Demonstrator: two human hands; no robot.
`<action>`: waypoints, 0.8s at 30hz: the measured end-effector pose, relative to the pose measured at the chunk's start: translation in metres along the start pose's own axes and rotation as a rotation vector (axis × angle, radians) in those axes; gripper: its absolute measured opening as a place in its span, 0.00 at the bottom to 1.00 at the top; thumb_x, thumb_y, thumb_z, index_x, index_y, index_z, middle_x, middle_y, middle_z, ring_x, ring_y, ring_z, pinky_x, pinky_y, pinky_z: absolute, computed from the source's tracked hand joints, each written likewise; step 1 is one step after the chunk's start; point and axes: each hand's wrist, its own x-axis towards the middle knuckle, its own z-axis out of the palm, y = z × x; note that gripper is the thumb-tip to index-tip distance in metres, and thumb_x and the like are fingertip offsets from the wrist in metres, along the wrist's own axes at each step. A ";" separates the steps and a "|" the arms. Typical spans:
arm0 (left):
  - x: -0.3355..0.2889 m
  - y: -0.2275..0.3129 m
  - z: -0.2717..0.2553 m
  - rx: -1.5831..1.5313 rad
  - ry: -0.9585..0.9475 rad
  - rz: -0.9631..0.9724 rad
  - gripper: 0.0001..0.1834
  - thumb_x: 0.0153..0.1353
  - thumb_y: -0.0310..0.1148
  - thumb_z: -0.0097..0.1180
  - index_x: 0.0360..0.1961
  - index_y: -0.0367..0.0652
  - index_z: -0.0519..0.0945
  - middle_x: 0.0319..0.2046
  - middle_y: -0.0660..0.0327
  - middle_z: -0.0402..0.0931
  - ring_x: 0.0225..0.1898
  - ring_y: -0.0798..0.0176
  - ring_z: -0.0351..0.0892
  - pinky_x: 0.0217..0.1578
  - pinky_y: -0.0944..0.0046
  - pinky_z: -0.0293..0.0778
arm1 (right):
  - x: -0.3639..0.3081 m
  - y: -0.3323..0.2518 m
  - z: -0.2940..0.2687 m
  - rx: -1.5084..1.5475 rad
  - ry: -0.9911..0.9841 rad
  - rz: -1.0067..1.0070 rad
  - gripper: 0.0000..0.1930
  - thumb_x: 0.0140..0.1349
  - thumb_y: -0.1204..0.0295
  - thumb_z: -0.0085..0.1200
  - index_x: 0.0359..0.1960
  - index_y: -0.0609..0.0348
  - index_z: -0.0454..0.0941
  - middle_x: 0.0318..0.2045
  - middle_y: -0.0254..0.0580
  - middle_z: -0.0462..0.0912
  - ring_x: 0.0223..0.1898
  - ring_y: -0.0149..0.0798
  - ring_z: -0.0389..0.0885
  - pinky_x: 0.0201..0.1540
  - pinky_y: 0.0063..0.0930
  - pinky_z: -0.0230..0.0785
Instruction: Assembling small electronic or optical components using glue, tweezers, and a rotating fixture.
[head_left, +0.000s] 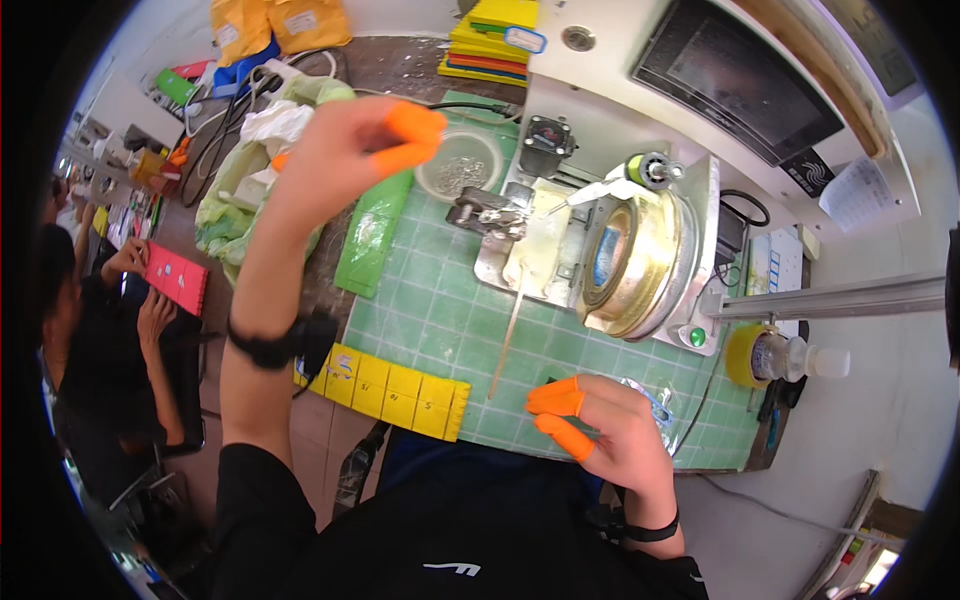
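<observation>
Orange finger covers sit on the fingertips of both my hands. My left hand [345, 150] is raised at the left, beside a round clear dish [425, 180] of small metal pieces [462, 175]. Its thumb and finger come together in a pinch; whatever may be between them is too small to make out. Low over the front of the green cutting mat [420, 300] hovers my right hand [615, 425], thumb and fingers slightly apart with nothing visible between them. Ahead of it stands a bench machine with a brass-coloured round drum [635, 265] and a metal clamp [490, 212].
A thin wooden stick [507, 345] leans from the machine onto the mat. Yellow strip [400, 395] and green packet [375, 235] lie left. A plastic-lined bin [225, 225] stands beyond. A yellow-banded bottle [765, 357] is at right. Another person holds a red card [178, 278].
</observation>
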 end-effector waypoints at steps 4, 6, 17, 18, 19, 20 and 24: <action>-0.067 0.096 0.016 0.261 -0.099 0.207 0.10 0.51 0.25 0.74 0.36 0.43 0.89 0.44 0.58 0.89 0.43 0.57 0.88 0.46 0.60 0.81 | 0.003 -0.010 0.001 0.154 0.090 0.087 0.13 0.58 0.75 0.71 0.45 0.59 0.87 0.37 0.42 0.88 0.35 0.42 0.86 0.38 0.31 0.77; -0.090 0.108 0.050 0.171 -0.096 0.253 0.08 0.49 0.27 0.75 0.30 0.41 0.88 0.40 0.55 0.89 0.41 0.54 0.88 0.48 0.54 0.80 | 0.015 -0.016 0.006 0.277 0.125 0.114 0.13 0.59 0.76 0.70 0.46 0.58 0.86 0.37 0.42 0.87 0.34 0.39 0.85 0.38 0.32 0.77; -0.130 0.106 0.060 0.059 0.095 0.242 0.09 0.48 0.30 0.78 0.32 0.43 0.91 0.36 0.55 0.88 0.39 0.55 0.88 0.45 0.48 0.82 | 0.044 -0.035 0.023 0.353 0.178 -0.160 0.11 0.57 0.78 0.73 0.41 0.59 0.87 0.31 0.39 0.84 0.26 0.33 0.81 0.28 0.25 0.72; -0.129 0.104 0.058 0.053 0.067 0.278 0.11 0.47 0.31 0.79 0.33 0.41 0.91 0.38 0.54 0.87 0.39 0.55 0.88 0.45 0.50 0.82 | 0.043 -0.036 0.022 0.351 0.176 -0.162 0.11 0.57 0.78 0.73 0.41 0.59 0.87 0.31 0.39 0.84 0.26 0.33 0.81 0.28 0.25 0.72; -0.128 0.103 0.057 0.047 0.039 0.315 0.13 0.47 0.31 0.79 0.34 0.40 0.90 0.40 0.52 0.87 0.39 0.55 0.88 0.44 0.51 0.82 | 0.044 -0.039 0.021 0.315 0.179 -0.183 0.10 0.57 0.78 0.72 0.40 0.58 0.87 0.31 0.39 0.84 0.26 0.34 0.82 0.27 0.25 0.72; -0.129 0.107 0.058 0.043 0.041 0.317 0.13 0.47 0.31 0.79 0.34 0.40 0.90 0.40 0.52 0.87 0.39 0.55 0.88 0.44 0.51 0.82 | 0.043 -0.040 0.020 0.278 0.183 -0.200 0.10 0.57 0.78 0.72 0.40 0.58 0.87 0.30 0.39 0.84 0.25 0.35 0.82 0.26 0.25 0.72; -0.131 0.115 0.057 -0.185 0.091 -0.047 0.20 0.47 0.32 0.80 0.42 0.39 0.88 0.49 0.51 0.84 0.41 0.56 0.85 0.45 0.59 0.79 | 0.042 -0.044 0.019 0.132 0.219 -0.247 0.10 0.56 0.76 0.71 0.40 0.58 0.88 0.30 0.39 0.84 0.24 0.37 0.82 0.25 0.25 0.72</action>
